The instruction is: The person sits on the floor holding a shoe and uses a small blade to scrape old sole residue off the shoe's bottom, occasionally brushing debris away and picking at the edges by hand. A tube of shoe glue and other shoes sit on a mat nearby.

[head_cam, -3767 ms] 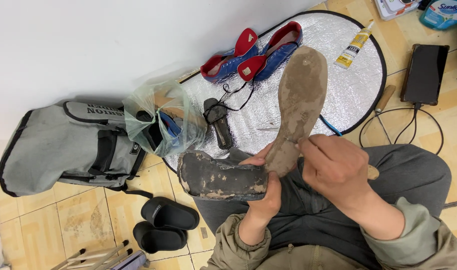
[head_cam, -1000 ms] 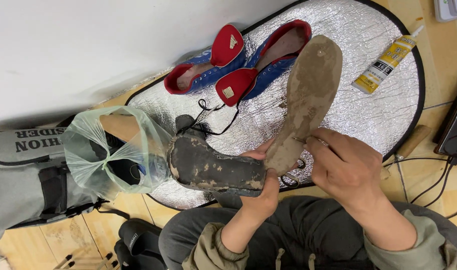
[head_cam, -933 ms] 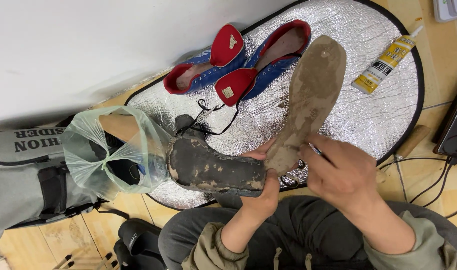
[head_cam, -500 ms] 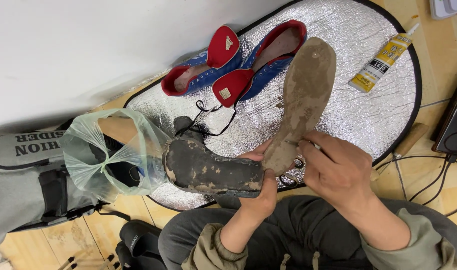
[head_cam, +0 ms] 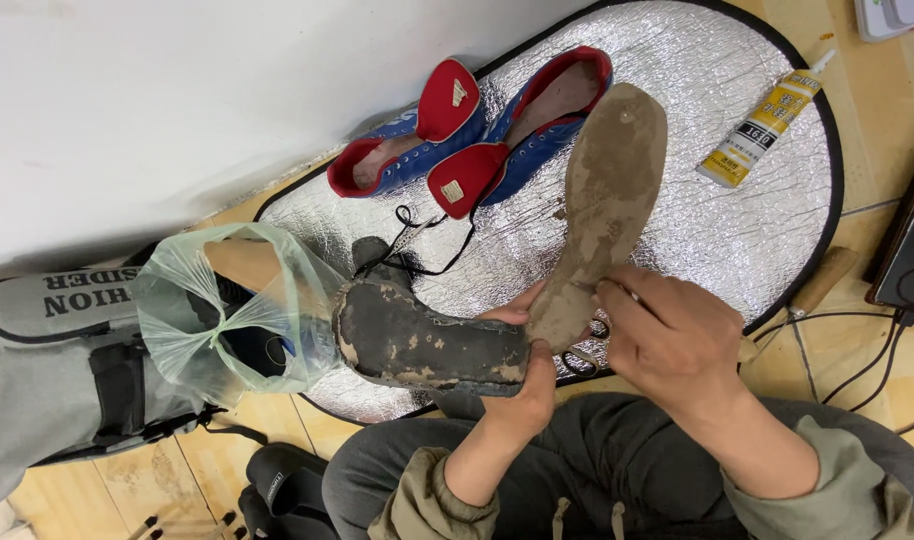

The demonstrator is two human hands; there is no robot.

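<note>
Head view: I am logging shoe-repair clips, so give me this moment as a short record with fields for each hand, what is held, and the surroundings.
left hand: grips the dark worn shoe bottom from below, thumb at its heel end
right hand: pinches the narrow end of the tan peeled-back sole
sole state: lifted away from the shoe bottom, joined only near the hands
mat: silver quilted oval mat under the work
on mat: pair of blue-and-red shoes; yellow glue tube
beside: green plastic bag on a grey bag
</note>
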